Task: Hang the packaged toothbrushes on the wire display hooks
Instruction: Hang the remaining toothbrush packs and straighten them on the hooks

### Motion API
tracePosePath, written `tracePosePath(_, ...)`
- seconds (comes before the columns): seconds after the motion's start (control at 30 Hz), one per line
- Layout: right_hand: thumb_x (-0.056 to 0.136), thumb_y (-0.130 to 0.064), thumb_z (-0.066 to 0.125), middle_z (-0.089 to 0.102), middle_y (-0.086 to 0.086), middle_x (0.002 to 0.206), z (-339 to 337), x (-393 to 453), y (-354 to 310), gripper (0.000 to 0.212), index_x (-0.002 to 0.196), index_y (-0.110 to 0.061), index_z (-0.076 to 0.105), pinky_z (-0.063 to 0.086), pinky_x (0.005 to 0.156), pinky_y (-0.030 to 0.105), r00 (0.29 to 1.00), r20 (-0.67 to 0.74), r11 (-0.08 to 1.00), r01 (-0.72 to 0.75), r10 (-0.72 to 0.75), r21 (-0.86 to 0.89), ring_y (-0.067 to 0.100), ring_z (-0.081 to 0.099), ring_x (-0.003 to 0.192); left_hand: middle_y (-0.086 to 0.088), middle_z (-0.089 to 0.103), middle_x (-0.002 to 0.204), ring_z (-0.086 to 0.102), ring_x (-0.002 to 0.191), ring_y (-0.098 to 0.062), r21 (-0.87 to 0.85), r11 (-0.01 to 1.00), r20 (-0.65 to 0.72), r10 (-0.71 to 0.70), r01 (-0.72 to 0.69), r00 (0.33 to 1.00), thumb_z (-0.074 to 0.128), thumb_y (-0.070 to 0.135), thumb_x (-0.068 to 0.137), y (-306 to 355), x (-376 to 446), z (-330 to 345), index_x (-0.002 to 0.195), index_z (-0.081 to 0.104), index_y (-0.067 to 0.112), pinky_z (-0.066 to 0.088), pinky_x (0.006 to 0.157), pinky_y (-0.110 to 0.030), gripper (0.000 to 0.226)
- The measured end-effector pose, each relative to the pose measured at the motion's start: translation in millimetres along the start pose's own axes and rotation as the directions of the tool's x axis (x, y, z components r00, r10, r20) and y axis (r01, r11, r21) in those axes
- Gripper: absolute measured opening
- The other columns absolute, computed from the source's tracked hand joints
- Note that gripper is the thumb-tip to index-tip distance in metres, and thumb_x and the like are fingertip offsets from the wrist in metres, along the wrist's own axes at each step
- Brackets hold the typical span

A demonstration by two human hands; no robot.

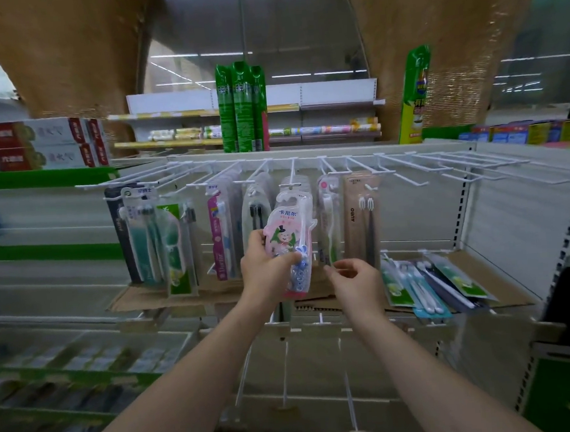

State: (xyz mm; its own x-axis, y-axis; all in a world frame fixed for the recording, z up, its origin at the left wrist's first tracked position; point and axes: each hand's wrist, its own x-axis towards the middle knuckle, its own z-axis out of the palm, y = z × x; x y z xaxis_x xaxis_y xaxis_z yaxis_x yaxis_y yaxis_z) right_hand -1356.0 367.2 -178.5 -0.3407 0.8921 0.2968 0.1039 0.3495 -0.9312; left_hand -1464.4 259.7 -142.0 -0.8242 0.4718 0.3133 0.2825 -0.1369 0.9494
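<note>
My left hand (269,270) grips a pink children's toothbrush pack (287,239) by its lower half and holds it upright. The pack's hang hole sits just below the tip of a middle wire hook (291,181). My right hand (356,283) hovers beside the pack's lower right, fingers loosely curled and holding nothing. A row of white wire hooks (408,165) runs across the shelf. Those on the left and middle carry hanging toothbrush packs (150,238); the hooks on the right are bare. Several loose toothbrush packs (426,283) lie on cardboard at the right.
Green boxes (242,107) stand on top of the rack, with toothpaste cartons (46,144) at the left. A second row of wire hooks (318,321) juts out below my forearms. Flattened cardboard (141,298) covers the shelf under the hanging packs.
</note>
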Motion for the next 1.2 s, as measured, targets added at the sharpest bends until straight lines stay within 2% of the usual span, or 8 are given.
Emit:
tracePosePath(0.1, 0.088, -0.032, 0.076, 0.068, -0.007, 0.091, -0.1, 5.9, 0.3, 0.017, 0.099, -0.020, 0.070, 0.051, 0.078, 0.030, 1.000, -0.001, 1.000, 0.008, -0.008, 0.010, 0.012, 0.063, 0.088, 0.001, 0.072, 0.101, 0.072, 0.093, -0.020, 0.007, 1.000, -0.019, 0.008, -0.008, 1.000, 0.083, 0.011, 0.073, -2.2, 7.3, 4.9, 0.098, 0.055, 0.030, 0.060, 0.085, -0.052, 0.042)
tracePosePath(0.27, 0.090, -0.032, 0.075, 0.067, -0.010, 0.092, 6.5, 16.4, 4.9, 0.015, 0.100, -0.023, 0.068, 0.046, 0.070, 0.025, 1.000, -0.003, 1.000, -0.003, 0.003, 0.005, 0.006, 0.060, 0.085, 0.003, 0.070, 0.106, 0.070, 0.097, -0.016, -0.027, 0.999, -0.001, -0.021, 0.021, 1.000, 0.081, 0.007, 0.080, -11.1, 20.3, 12.5, 0.103, 0.053, 0.032, 0.061, 0.088, -0.049, 0.044)
tracePosePath(0.4, 0.090, -0.031, 0.075, 0.068, -0.009, 0.093, 13.6, 25.8, 13.7, 0.015, 0.101, -0.023, 0.069, 0.050, 0.075, 0.025, 1.000, 0.008, 0.999, -0.030, 0.029, 0.017, 0.007, 0.062, 0.088, 0.004, 0.072, 0.107, 0.071, 0.101, -0.015, -0.026, 0.999, -0.005, -0.028, 0.028, 1.000, 0.082, 0.005, 0.081, -22.3, 33.0, 16.2, 0.103, 0.055, 0.033, 0.061, 0.089, -0.045, 0.045)
tracePosePath(0.6, 0.090, -0.031, 0.074, 0.067, -0.009, 0.091, 20.7, 40.1, 23.3, 0.015, 0.101, -0.022, 0.070, 0.047, 0.072, 0.025, 0.999, -0.002, 0.999, -0.044, 0.044, 0.009, 0.006, 0.060, 0.084, 0.005, 0.072, 0.108, 0.071, 0.101, -0.015, 0.043, 0.999, -0.010, -0.026, 0.026, 1.000, 0.084, 0.014, 0.081, -33.6, 52.2, 23.7, 0.110, 0.054, 0.031, 0.062, 0.085, -0.048, 0.045)
tracePosePath(0.77, 0.089, -0.031, 0.075, 0.067, -0.009, 0.090, 24.0, 49.6, 28.2, 0.016, 0.100, -0.020, 0.072, 0.047, 0.076, 0.026, 0.998, -0.002, 0.998, -0.060, 0.060, 0.010, 0.006, 0.059, 0.084, 0.002, 0.069, 0.111, 0.068, 0.105, -0.019, 0.084, 0.995, -0.004, -0.062, 0.062, 0.998, 0.082, 0.011, 0.083, -31.8, 68.9, 31.5, 0.114, 0.051, 0.024, 0.061, 0.090, -0.048, 0.046)
tracePosePath(0.97, 0.090, -0.032, 0.074, 0.068, -0.010, 0.090, 22.2, 55.2, 27.5, 0.014, 0.098, -0.022, 0.071, 0.047, 0.074, 0.027, 0.998, -0.011, 0.997, -0.063, 0.063, 0.034, 0.003, 0.058, 0.083, -0.004, 0.067, 0.119, 0.066, 0.112, -0.024, 0.237, 0.968, -0.029, -0.077, 0.082, 0.997, 0.086, 0.025, 0.080, -30.1, 79.5, 36.0, 0.116, 0.053, 0.022, 0.058, 0.094, -0.049, 0.049)
tracePosePath(1.1, 0.089, -0.034, 0.075, 0.068, -0.010, 0.090, 19.7, 49.7, 28.1, 0.015, 0.098, -0.022, 0.071, 0.051, 0.079, 0.029, 0.999, -0.017, 0.999, -0.048, 0.048, 0.007, 0.005, 0.060, 0.085, 0.000, 0.070, 0.107, 0.068, 0.103, -0.021, 0.273, 0.957, -0.030, -0.088, 0.093, 0.996, 0.084, 0.039, 0.081, -37.3, 72.2, 30.0, 0.105, 0.059, 0.022, 0.059, 0.092, -0.046, 0.039)
tracePosePath(1.2, 0.089, -0.032, 0.075, 0.067, -0.009, 0.088, 18.5, 43.0, 27.4, 0.013, 0.095, -0.022, 0.071, 0.050, 0.076, 0.029, 0.998, -0.020, 0.999, -0.052, 0.052, -0.017, 0.009, 0.061, 0.085, 0.006, 0.069, 0.099, 0.067, 0.098, -0.017, 0.329, 0.942, -0.011, -0.065, 0.065, 0.998, 0.080, 0.042, 0.084, -41.3, 60.2, 18.3, 0.103, 0.062, 0.023, 0.058, 0.088, -0.037, 0.032)
